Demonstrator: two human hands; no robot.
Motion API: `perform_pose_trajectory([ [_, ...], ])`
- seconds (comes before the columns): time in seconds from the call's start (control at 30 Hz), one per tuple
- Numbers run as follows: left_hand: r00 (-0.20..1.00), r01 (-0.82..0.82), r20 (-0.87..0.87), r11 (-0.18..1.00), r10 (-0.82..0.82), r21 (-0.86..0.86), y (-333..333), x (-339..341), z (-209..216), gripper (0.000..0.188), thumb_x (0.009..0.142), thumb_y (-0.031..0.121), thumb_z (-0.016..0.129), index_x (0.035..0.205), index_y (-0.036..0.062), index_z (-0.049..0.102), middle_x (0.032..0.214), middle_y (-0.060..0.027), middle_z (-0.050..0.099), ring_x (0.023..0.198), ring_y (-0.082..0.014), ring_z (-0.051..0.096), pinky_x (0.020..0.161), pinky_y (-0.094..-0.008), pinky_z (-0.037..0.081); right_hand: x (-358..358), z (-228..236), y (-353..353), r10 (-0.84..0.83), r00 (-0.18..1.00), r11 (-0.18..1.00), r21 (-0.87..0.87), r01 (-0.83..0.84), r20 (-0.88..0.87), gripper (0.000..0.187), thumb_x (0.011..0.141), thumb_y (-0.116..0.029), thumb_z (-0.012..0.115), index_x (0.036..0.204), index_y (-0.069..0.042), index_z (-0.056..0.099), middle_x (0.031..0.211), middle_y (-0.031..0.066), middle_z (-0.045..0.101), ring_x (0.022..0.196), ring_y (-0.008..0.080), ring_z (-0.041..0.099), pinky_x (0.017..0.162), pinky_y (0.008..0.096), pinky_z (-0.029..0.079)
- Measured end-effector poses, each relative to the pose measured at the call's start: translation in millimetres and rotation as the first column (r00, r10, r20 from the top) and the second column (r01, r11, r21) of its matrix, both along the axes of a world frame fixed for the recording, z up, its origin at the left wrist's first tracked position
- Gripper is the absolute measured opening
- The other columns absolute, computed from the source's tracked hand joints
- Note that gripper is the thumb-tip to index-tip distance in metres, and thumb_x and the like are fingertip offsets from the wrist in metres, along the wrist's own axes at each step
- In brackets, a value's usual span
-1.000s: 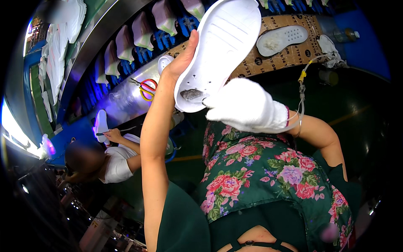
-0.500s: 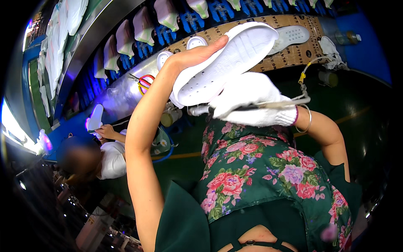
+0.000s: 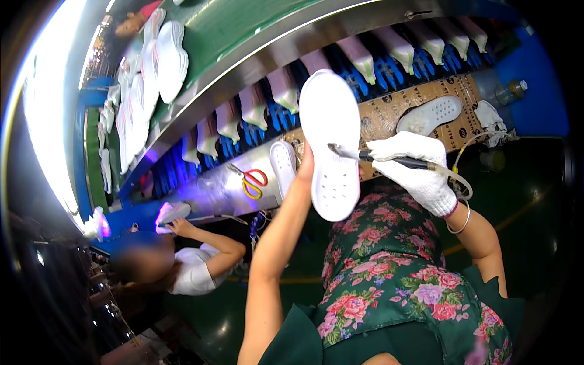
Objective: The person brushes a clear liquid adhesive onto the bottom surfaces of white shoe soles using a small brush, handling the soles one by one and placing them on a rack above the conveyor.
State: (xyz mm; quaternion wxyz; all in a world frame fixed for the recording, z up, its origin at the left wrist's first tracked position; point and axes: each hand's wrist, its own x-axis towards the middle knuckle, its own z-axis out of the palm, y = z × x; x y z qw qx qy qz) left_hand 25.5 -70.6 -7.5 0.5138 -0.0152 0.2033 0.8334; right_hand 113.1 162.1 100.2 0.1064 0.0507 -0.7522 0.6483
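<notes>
one white sole (image 3: 331,164) lies across left hand (image 3: 308,161) gripping it; right hand (image 3: 420,182) clasps brush (image 3: 367,156)

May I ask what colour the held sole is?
The sole is white, clearest in the head view.

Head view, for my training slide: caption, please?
Gloved right hand holds a brush over a white shoe sole in the bare left hand.

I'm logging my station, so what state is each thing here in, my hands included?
White shoe sole: held up, perforated end lower
Left hand: bare, gripping that sole
Brush: bristles at the sole's face
Right hand: gloved, gripping the brush
Scissors: lying down, blade opening unclear
Bench sole: lying on cardboard
Plastic bottle: seemingly capped
</notes>
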Motion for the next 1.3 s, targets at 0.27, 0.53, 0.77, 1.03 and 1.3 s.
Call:
perform_pose_trajectory([
  [0.27, 0.991, -0.111, -0.101, 0.962, 0.088, -0.248, 14, 38, 8, 0.059, 0.105, 0.042, 0.043, 0.151, 0.0054, 0.038, 0.145, -0.0188, 0.051, 0.128, -0.0381, 0.056, 0.106, -0.0531, 0.049, -12, -1, 17, 0.111, 0.973, 0.947, 0.317, -0.043, -0.200, 0.012, 0.076, -0.006, 0.077, 0.088, -0.009, 0.076, 0.089, 0.0099, 0.075, 0.081, 0.0267, 0.072, 0.073, 0.0358, 0.055],
  [0.53, 0.919, -0.367, 0.223, 0.911, 0.324, 0.190, 7, 65, 23, 0.073, 0.099, 0.057, 0.047, 0.154, 0.0098, 0.037, 0.149, -0.0151, 0.050, 0.132, -0.0350, 0.053, 0.112, -0.0499, 0.043, 20, -3, -1, 0.111, 0.940, 0.946, 0.323, -0.001, -0.322, 0.027, 0.071, -0.004, 0.081, 0.097, -0.011, 0.076, 0.093, 0.0098, 0.075, 0.077, 0.0240, 0.070, 0.068, 0.0356, 0.054],
  [0.77, 0.880, -0.459, -0.049, 0.872, 0.473, 0.168, 41, 79, 20, 0.098, 0.082, 0.060, 0.067, 0.157, 0.0096, 0.029, 0.149, -0.0270, 0.043, 0.135, -0.0423, 0.047, 0.111, -0.0564, 0.042, 21, 10, -7, -0.003, 0.945, 0.963, 0.255, 0.091, -0.327, 0.025, 0.071, -0.003, 0.081, 0.095, -0.010, 0.077, 0.090, 0.0100, 0.075, 0.073, 0.0249, 0.070, 0.066, 0.0345, 0.054],
  [1.03, 0.825, -0.562, 0.143, 0.818, 0.546, 0.120, 58, 93, -2, 0.103, 0.082, 0.083, 0.052, 0.156, 0.0153, 0.028, 0.151, -0.0162, 0.043, 0.136, -0.0349, 0.047, 0.113, -0.0544, 0.041, -1, 17, -16, -0.027, 0.870, 0.954, 0.248, 0.170, -0.491, 0.025, 0.073, -0.004, 0.079, 0.097, -0.008, 0.077, 0.094, 0.0118, 0.075, 0.081, 0.0268, 0.072, 0.072, 0.0362, 0.055],
  [1.3, 0.807, -0.591, 0.042, 0.805, 0.590, 0.045, 78, 95, 4, 0.100, 0.084, 0.081, 0.052, 0.157, 0.0169, 0.027, 0.152, -0.0137, 0.043, 0.137, -0.0339, 0.046, 0.114, -0.0531, 0.040, -14, 2, -30, -0.027, 0.813, 0.863, 0.398, 0.313, -0.581, 0.031, 0.081, -0.012, 0.072, 0.112, -0.009, 0.074, 0.111, 0.0135, 0.073, 0.099, 0.0280, 0.070, 0.086, 0.0402, 0.055],
])
